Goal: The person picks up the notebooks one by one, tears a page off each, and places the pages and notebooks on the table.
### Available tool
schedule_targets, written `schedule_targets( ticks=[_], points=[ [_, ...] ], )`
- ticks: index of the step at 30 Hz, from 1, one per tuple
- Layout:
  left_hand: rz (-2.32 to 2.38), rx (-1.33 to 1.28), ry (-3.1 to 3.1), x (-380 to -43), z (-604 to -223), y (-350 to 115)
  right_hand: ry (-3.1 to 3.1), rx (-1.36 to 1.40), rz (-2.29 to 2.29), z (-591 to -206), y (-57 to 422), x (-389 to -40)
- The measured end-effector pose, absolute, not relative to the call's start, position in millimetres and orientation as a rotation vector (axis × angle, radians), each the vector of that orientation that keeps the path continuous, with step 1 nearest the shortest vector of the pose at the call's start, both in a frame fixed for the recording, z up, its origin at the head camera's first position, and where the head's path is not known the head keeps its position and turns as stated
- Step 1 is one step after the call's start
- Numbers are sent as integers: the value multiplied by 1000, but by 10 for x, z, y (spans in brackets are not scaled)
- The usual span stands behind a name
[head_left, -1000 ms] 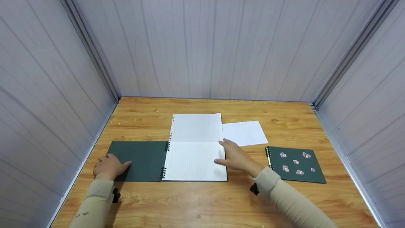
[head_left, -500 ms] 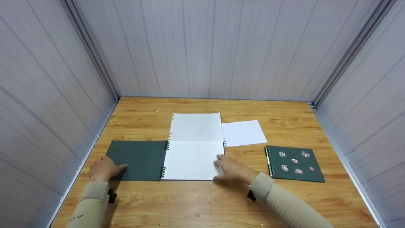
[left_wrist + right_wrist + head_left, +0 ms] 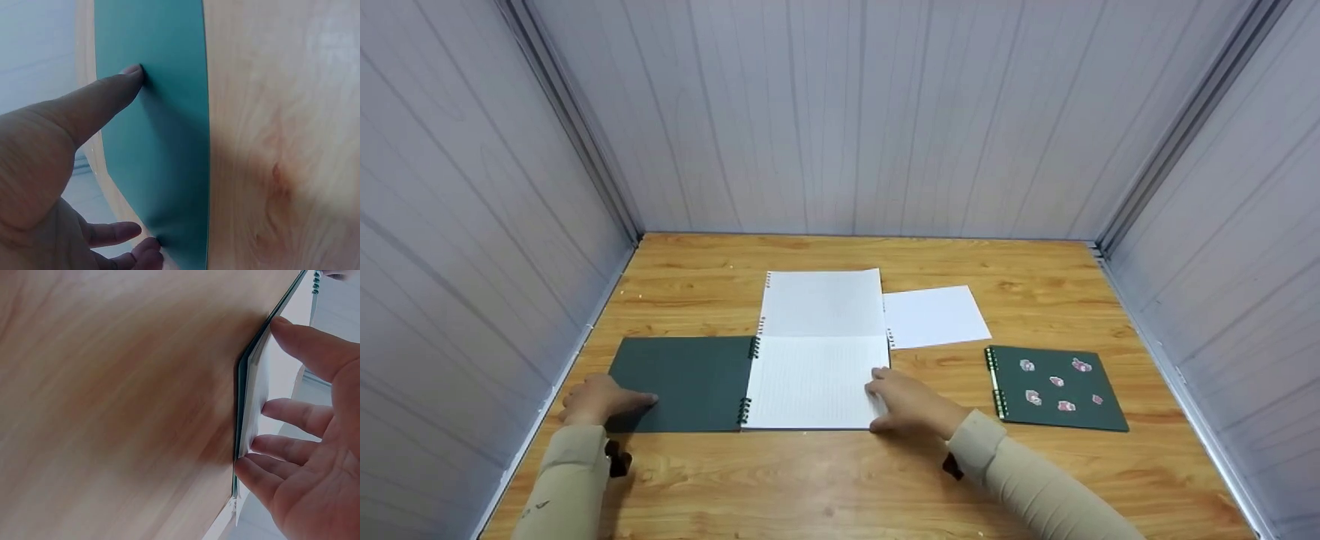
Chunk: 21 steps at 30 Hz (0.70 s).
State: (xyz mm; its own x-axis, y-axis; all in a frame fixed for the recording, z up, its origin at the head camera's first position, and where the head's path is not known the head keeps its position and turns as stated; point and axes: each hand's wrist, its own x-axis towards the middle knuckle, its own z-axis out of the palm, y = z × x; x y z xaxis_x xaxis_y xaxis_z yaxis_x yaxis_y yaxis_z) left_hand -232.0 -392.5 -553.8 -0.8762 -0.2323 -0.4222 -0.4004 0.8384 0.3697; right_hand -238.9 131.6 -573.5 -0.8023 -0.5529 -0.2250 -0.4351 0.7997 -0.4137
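A spiral notebook lies open, its dark green cover [image 3: 686, 386] folded out to the left and its lined page [image 3: 810, 382] on the right. My left hand [image 3: 596, 399] rests at the cover's outer edge. In the left wrist view, the extended thumb [image 3: 107, 98] touches the green surface while the other fingers lie by its edge. At the notebook's lower right corner is my right hand [image 3: 915, 405]. The right wrist view shows its thumb [image 3: 306, 343] on one edge of the page stack [image 3: 257, 382] and relaxed fingertips along the adjoining edge.
Beyond the notebook lies a lined sheet [image 3: 821, 304] with punched holes on its left. A smaller white sheet [image 3: 937, 316] sits beside it. To the right is a second green spiral notebook [image 3: 1061, 397], closed, with several pink stickers. Pale panels [image 3: 825, 120] enclose the table.
My right hand has moved down the page's right edge to the near corner, bringing its thumb to the front edge. My left hand has slid slightly left and nearer.
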Motion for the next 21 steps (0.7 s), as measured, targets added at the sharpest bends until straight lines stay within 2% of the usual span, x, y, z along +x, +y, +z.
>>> schedule_targets(
  ticks=[13,21],
  points=[
    [682,-543,2744,-2225,-5498,-4014,2696,-783,-520,-5809,1315,-2403],
    [973,-425,2969,-2102,-5275,-3848,2689,-794,-540,-5829,1317,-2409]
  ],
)
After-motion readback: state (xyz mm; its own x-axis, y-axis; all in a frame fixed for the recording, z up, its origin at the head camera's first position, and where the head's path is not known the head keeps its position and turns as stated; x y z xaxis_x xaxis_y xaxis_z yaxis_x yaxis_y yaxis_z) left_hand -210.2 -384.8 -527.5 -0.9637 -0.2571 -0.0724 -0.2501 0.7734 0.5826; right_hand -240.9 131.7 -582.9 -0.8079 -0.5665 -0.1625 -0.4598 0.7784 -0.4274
